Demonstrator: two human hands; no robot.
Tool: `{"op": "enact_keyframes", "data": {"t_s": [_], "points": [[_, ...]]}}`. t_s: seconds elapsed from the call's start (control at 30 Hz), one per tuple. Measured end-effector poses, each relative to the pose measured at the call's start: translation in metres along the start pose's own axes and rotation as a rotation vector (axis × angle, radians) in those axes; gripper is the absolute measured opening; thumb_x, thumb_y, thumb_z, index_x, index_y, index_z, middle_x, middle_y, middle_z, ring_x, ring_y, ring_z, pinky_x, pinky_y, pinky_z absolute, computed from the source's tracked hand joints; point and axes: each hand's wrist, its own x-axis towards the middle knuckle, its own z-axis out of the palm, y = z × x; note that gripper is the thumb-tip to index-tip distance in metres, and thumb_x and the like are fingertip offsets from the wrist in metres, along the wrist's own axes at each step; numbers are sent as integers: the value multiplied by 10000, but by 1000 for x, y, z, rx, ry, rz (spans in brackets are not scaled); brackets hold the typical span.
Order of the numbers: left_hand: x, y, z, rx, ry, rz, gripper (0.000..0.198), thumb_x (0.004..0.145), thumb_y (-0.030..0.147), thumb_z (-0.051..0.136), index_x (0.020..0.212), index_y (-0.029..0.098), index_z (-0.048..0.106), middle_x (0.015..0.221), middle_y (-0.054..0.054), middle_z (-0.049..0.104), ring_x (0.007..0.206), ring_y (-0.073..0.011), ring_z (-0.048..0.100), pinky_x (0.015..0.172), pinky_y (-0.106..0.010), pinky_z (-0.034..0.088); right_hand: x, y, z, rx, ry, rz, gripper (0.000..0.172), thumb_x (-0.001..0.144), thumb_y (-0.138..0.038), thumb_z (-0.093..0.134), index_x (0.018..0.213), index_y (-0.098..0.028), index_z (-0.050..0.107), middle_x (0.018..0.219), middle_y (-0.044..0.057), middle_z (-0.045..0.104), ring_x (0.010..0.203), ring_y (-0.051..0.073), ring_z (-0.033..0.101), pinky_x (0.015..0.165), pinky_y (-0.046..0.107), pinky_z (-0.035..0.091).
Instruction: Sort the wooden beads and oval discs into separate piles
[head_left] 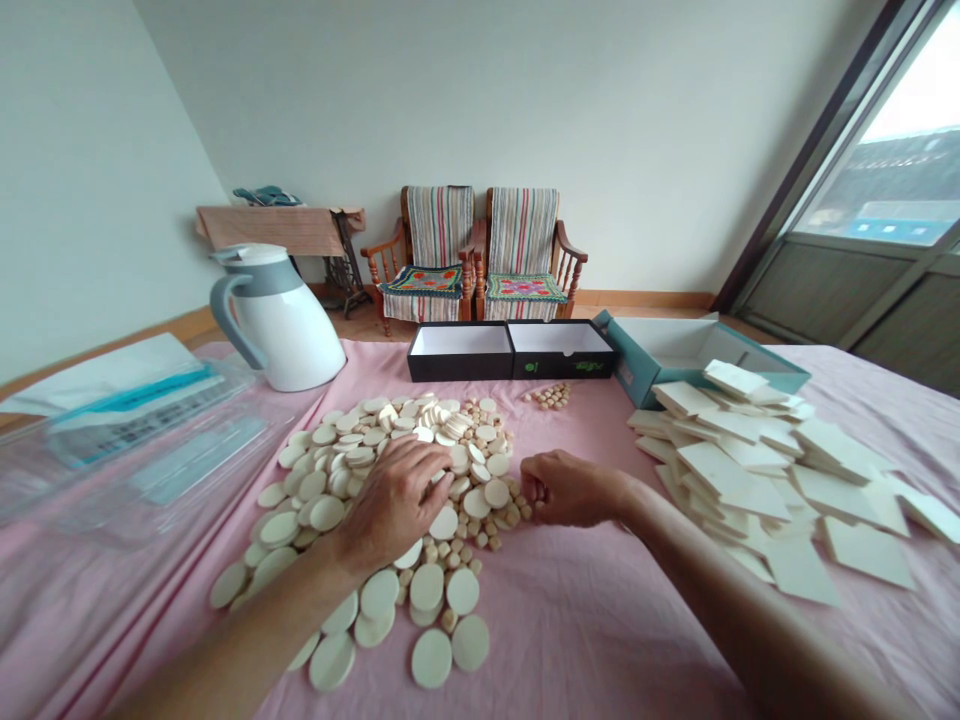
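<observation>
A wide heap of round wooden discs (327, 513) lies on the pink cloth, with small wooden cubes (501, 520) mixed in along its right side. My left hand (397, 495) rests palm down over the middle of the heap, its fingers stretched forward and a little bent, touching the discs. At the heap's right edge, my right hand (566, 488) is closed with its fingers curled in, beside the cubes. What it holds, if anything, is hidden. A separate small group of cubes (553, 397) lies farther back, in front of the black box (461, 366).
Square wooden tiles (739, 470) are piled at the right, against a teal box (637, 372). A white and grey jug (296, 335) stands back left. Clear plastic packaging (180, 450) lies at the left. Two wooden armchairs (440, 230) stand beyond the table.
</observation>
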Motion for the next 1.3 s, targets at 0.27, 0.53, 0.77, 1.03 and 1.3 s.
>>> {"op": "enact_keyframes", "data": {"t_s": [0.27, 0.53, 0.77, 1.03, 1.3], "points": [[0, 0, 0, -2, 8, 12, 144, 831, 133, 506, 909, 184, 616, 915, -53, 664, 911, -195, 591, 920, -406, 421, 16, 32, -2, -79, 447, 226, 197, 632, -13, 462, 735, -163, 538, 748, 54, 583, 678, 139, 508, 588, 224, 330], [1, 0, 0, 3, 5, -1, 131, 825, 141, 516, 896, 185, 617, 905, -48, 667, 910, -193, 598, 929, -402, 425, 16, 11, 1, 185, 412, 32, 110, 669, -91, 528, 743, -165, 558, 693, 11, 590, 626, 110, 526, 583, 205, 380], [0, 0, 0, -5, -15, -13, 137, 838, 137, 504, 917, 185, 605, 937, -49, 659, 932, -192, 579, 933, -407, 412, 11, -13, 12, 171, 293, 8, 96, 684, -139, 544, 774, -154, 572, 739, 26, 614, 641, 100, 523, 582, 196, 370], [0, 0, 0, 6, 0, 0, 142, 831, 141, 505, 913, 184, 612, 923, -55, 665, 920, -197, 590, 925, -414, 423, 17, 0, 11, 135, 311, 91, 163, 638, -85, 511, 774, -162, 558, 729, 20, 606, 638, 109, 510, 560, 199, 344], [1, 1, -2, 1, 0, -2, 142, 824, 139, 517, 912, 182, 619, 917, -53, 669, 918, -196, 600, 924, -402, 433, 19, 28, 5, 71, 637, 181, 228, 709, -83, 474, 906, -156, 565, 919, 73, 604, 751, 135, 552, 677, 233, 396]]}}
